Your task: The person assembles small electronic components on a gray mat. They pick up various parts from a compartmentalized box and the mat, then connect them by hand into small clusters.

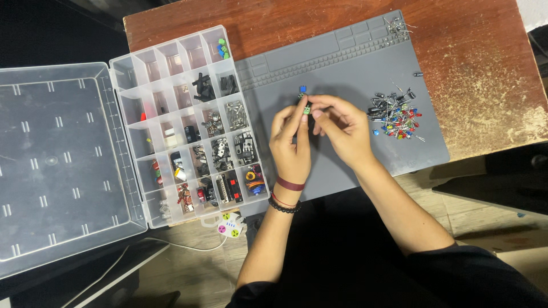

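the left hand [291,142] and the right hand [341,128] are meeting above the grey mat [348,85], fingertips pressed together around a small green block [306,110], which looks like a plastic screw terminal, though it is too small to be sure. both hands are pinching it, the left from below, the right from the side. a tiny blue part [302,89] is lying on the mat just beyond the fingertips.

the step in hand seems to be sorting: a piece is being looked over or pulled apart between the fingers. the next move would call for a fine, steady pinch, since the block is small, hard and smooth.

to the right, a loose heap of parts [395,114] is lying on the mat: thin wire legs, red, blue and black heads. to the left, a clear plastic box [182,122] with many square compartments is sitting open, its lid [57,165] folded flat. the rubbery mat is lying on a worn reddish wooden counter [474,51].
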